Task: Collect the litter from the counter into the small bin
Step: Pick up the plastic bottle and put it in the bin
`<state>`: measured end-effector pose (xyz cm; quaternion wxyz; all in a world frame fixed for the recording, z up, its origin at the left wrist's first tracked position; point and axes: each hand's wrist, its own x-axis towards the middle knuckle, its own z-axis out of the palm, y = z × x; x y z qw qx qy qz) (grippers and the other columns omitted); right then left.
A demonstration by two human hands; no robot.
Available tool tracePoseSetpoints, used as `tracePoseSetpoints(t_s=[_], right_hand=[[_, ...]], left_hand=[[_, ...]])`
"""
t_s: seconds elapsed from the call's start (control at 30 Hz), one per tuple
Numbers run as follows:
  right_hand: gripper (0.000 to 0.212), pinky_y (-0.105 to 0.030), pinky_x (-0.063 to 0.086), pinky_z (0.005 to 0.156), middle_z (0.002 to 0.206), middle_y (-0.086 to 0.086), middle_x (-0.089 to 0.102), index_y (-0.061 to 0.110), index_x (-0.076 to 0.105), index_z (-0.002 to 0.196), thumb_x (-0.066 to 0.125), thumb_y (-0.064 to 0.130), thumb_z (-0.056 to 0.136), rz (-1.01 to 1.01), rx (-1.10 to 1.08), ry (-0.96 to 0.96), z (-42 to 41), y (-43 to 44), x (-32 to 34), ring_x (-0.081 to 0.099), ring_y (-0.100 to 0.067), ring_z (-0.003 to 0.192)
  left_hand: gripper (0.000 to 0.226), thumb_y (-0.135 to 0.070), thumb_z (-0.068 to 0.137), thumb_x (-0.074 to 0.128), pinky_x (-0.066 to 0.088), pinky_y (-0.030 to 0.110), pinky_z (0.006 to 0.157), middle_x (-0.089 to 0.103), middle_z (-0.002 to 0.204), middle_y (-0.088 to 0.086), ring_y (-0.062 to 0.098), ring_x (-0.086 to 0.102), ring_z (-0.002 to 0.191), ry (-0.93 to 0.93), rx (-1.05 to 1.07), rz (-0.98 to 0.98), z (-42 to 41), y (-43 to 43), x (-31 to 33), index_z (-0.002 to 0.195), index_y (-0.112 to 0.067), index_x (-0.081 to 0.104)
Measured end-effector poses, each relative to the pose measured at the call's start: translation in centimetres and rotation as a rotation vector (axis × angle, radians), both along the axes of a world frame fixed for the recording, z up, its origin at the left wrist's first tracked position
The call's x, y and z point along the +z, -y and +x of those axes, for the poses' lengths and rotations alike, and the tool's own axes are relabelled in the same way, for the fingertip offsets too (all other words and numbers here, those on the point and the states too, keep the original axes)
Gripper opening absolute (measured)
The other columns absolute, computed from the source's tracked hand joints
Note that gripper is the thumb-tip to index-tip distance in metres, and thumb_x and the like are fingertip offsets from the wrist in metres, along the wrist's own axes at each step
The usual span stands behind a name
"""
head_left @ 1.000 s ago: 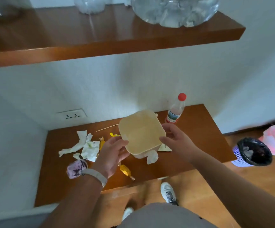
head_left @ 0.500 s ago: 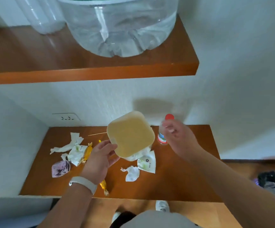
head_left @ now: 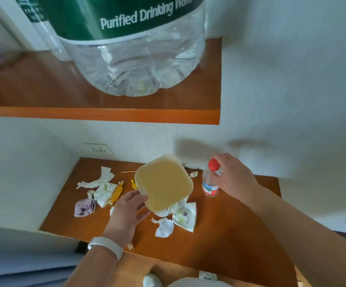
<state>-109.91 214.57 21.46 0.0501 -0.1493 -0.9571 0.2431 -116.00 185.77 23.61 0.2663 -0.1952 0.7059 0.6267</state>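
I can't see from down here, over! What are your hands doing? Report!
Left hand holds tub. Right hand grips bottle. Wrappers lie on counter. Bin not in view.

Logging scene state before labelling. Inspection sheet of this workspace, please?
Surface: brown wooden counter, littered.
Job's things: square beige plastic container, held above the counter; small clear plastic bottle with red cap, upright; bin not in view.
Clutter: crumpled white paper wrappers; orange candy wrapper; purple packet; thin wooden stick.
Grippers: left hand grips the container's edge; right hand grips the bottle's neck.
Cables: nothing seen.
Surroundings: white wall socket; wooden shelf bearing large clear water jug.
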Motion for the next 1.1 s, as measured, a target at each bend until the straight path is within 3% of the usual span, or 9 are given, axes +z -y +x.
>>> tracePoseSetpoints(t_s=[0.17, 0.4, 0.5, 0.6, 0.67, 0.77, 0.93, 1.1], right_hand=[[0.034, -0.034, 0.054, 0.079, 0.104, 0.01, 0.056, 0.027, 0.052, 0.116, 0.067, 0.036, 0.087, -0.093, 0.01, -0.067, 0.2, -0.2, 0.6, 0.058, -0.016, 0.092], [0.036, -0.021, 0.045, 0.072, 0.104, 0.013, 0.053, 0.024, 0.055, 0.116, 0.073, 0.027, 0.084, -0.299, -0.229, -0.473, 2.4, -1.6, 4.5, 0.054, -0.009, 0.086], [0.034, -0.024, 0.049, 0.072, 0.102, 0.011, 0.059, 0.027, 0.056, 0.113, 0.074, 0.025, 0.084, -0.462, -0.282, -0.584, 3.2, -2.2, 5.8, 0.059, -0.012, 0.087], [0.029, -0.015, 0.047, 0.069, 0.097, 0.013, 0.063, 0.03, 0.058, 0.106, 0.074, 0.021, 0.084, -0.583, -0.317, -0.672, 3.6, -2.2, 6.8, 0.06, -0.011, 0.083], [0.027, -0.011, 0.044, 0.066, 0.094, 0.015, 0.064, 0.031, 0.059, 0.103, 0.074, 0.02, 0.085, -0.642, -0.311, -0.69, 3.6, -1.9, 7.1, 0.059, -0.008, 0.077], [0.027, -0.015, 0.045, 0.067, 0.093, 0.016, 0.064, 0.036, 0.059, 0.101, 0.073, 0.021, 0.085, -0.689, -0.272, -0.668, 3.8, -1.6, 7.1, 0.059, -0.01, 0.075], [0.029, -0.015, 0.047, 0.071, 0.094, 0.019, 0.065, 0.038, 0.058, 0.099, 0.073, 0.019, 0.085, -0.695, -0.205, -0.653, 3.5, -1.6, 7.7, 0.062, -0.008, 0.084], [0.028, -0.021, 0.049, 0.08, 0.102, 0.013, 0.064, 0.03, 0.059, 0.111, 0.07, 0.023, 0.086, -0.665, -0.153, -0.55, 2.7, -1.3, 7.4, 0.061, -0.008, 0.096]], left_hand=[[0.022, -0.008, 0.103, 0.058, 0.053, 0.054, 0.107, 0.077, 0.118, 0.015, 0.033, 0.071, 0.116, 0.001, 0.036, -0.011, 0.5, -0.1, -0.1, 0.124, -0.007, 0.066], [0.019, -0.008, 0.103, 0.058, 0.053, 0.055, 0.107, 0.077, 0.117, 0.015, 0.032, 0.071, 0.114, -0.019, 0.083, -0.017, 1.1, -0.7, -0.1, 0.12, -0.008, 0.066], [0.022, -0.011, 0.103, 0.059, 0.053, 0.054, 0.107, 0.077, 0.116, 0.013, 0.03, 0.07, 0.113, -0.038, 0.077, -0.032, 1.6, -1.5, 0.0, 0.124, -0.008, 0.065], [0.023, -0.015, 0.102, 0.061, 0.053, 0.054, 0.107, 0.075, 0.118, 0.011, 0.03, 0.069, 0.115, -0.06, 0.064, -0.056, 2.0, -2.4, 0.1, 0.124, -0.01, 0.064], [0.019, -0.017, 0.101, 0.063, 0.053, 0.053, 0.107, 0.075, 0.118, 0.011, 0.03, 0.068, 0.116, -0.066, 0.063, -0.066, 2.1, -2.7, 0.3, 0.119, -0.012, 0.066], [0.02, -0.018, 0.099, 0.066, 0.054, 0.052, 0.107, 0.075, 0.117, 0.012, 0.03, 0.069, 0.116, -0.066, 0.066, -0.06, 2.0, -2.9, 0.6, 0.118, -0.012, 0.067], [0.025, -0.02, 0.098, 0.068, 0.056, 0.05, 0.105, 0.075, 0.12, 0.008, 0.029, 0.067, 0.119, -0.109, 0.056, -0.078, 1.1, -3.2, 0.8, 0.122, -0.013, 0.066], [0.038, -0.025, 0.097, 0.07, 0.057, 0.046, 0.104, 0.072, 0.126, 0.006, 0.029, 0.065, 0.122, -0.133, 0.043, -0.103, 0.4, -3.6, 0.7, 0.133, -0.013, 0.063]])
